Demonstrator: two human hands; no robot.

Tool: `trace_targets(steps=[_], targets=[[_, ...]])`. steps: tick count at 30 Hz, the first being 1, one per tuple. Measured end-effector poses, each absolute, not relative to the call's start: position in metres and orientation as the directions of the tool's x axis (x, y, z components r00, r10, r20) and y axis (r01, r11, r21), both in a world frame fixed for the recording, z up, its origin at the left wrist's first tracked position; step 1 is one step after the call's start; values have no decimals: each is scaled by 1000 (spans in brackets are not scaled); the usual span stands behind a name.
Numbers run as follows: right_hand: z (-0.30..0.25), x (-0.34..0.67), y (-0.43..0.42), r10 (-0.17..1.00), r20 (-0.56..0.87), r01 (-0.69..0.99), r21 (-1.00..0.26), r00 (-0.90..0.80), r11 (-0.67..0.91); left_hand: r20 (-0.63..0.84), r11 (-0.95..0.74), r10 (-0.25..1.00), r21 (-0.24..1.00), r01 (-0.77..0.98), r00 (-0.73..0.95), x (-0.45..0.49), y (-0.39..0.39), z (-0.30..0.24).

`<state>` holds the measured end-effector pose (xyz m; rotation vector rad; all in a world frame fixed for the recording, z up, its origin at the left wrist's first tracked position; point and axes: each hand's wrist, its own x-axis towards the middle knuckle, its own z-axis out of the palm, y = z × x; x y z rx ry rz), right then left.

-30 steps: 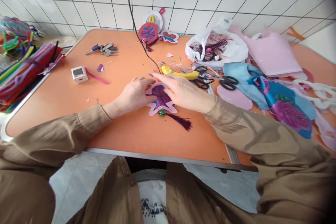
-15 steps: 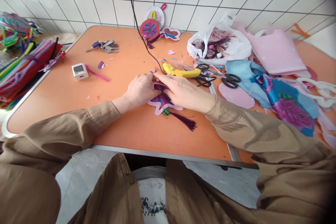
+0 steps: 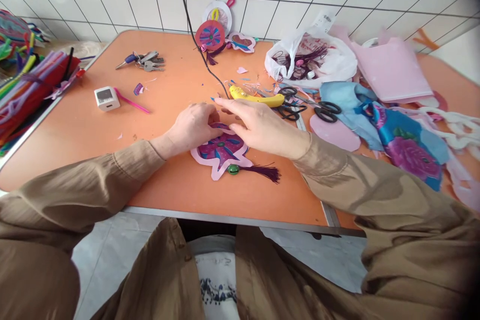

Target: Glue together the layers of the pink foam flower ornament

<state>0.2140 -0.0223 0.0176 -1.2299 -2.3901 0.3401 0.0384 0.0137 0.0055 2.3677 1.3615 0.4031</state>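
A purple and blue cloth ornament [image 3: 225, 152] with a pale pink scalloped border lies on the orange table. From its lower edge hang a green bell [image 3: 233, 169] and a dark purple tassel [image 3: 264, 172] that points right. My left hand [image 3: 193, 125] is closed at the ornament's upper left edge, thumb on top and fingers curled behind. My right hand [image 3: 264, 127] hovers at the upper right edge, fingers stretched out and thumb apart, its tip near the border. A yellow glue gun [image 3: 257, 97] lies just beyond the right hand, partly hidden by it.
Black-handled scissors [image 3: 327, 111] and cloth scraps lie right of the glue gun. A white plastic bag [image 3: 348, 62] of tassels stands behind. Keys [image 3: 150, 61] and a white cube [image 3: 107, 98] are at left. Finished-looking ornaments [image 3: 210, 35] lean on the wall; a cord [image 3: 190, 30] runs down.
More of the ornament shows, its body turned and shifted left and toward me. My right hand has lifted away from it, opening a gap between the hands. The view has shifted slightly.
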Motion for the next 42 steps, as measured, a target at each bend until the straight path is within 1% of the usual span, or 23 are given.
trace_targets(steps=[3, 6, 9, 13, 15, 18, 20, 27, 30, 32, 34, 35, 36, 38, 39, 40, 42], targets=[[13, 214, -23, 813, 267, 711, -395, -517, 582, 71, -442, 871, 547, 711, 486, 32, 16, 1], [8, 214, -22, 810, 265, 693, -420, -523, 585, 116, -459, 846, 653, 602, 520, 27, 17, -2], [7, 214, -21, 814, 230, 698, -425, -533, 577, 161, -492, 819, 692, 528, 551, 24, 16, -2], [11, 214, -23, 848, 179, 744, -414, -498, 525, 158, -514, 804, 670, 536, 573, 22, 14, 0], [12, 213, -25, 862, 158, 754, -426, -482, 500, 170, -549, 796, 609, 573, 582, 21, 13, 1], [13, 211, -26, 875, 143, 747, -469, -462, 471, 210, -619, 768, 484, 619, 605, 21, 12, 1], [13, 210, -25, 882, 135, 737, -500, -451, 454, 235, -646, 751, 452, 615, 617, 21, 11, 1], [15, 206, -28, 924, 3, 717, -630, -383, 299, 295, -643, 759, 477, 599, 580, 22, 11, -5], [13, 203, -32, 928, 7, 692, -664, -373, 284, 324, -654, 751, 487, 580, 575, 24, 8, -7], [10, 202, -35, 923, 16, 661, -692, -385, 289, 336, -642, 760, 523, 560, 556, 25, 5, -7], [6, 202, -36, 914, 29, 598, -747, -405, 289, 320, -589, 794, 615, 524, 517, 26, 4, -4], [4, 202, -36, 911, 43, 550, -785, -411, 285, 294, -537, 821, 690, 486, 490, 26, 4, -2], [3, 203, -34, 912, 58, 492, -827, -407, 273, 254, -464, 852, 773, 434, 458, 25, 5, 0], [2, 206, -29, 923, 90, 369, -899, -374, 237, 134, -245, 916, 934, 260, 379, 22, 8, 6], [3, 207, -26, 933, 103, 315, -923, -346, 219, 61, -121, 942, 979, 165, 329, 19, 11, 10], [4, 209, -23, 944, 116, 266, -942, -310, 203, -18, -4, 959, 997, 75, 284, 17, 13, 13], [7, 212, -17, 964, 138, 174, -968, -229, 180, -166, 177, 945, 984, -13, 283, 11, 18, 18]])
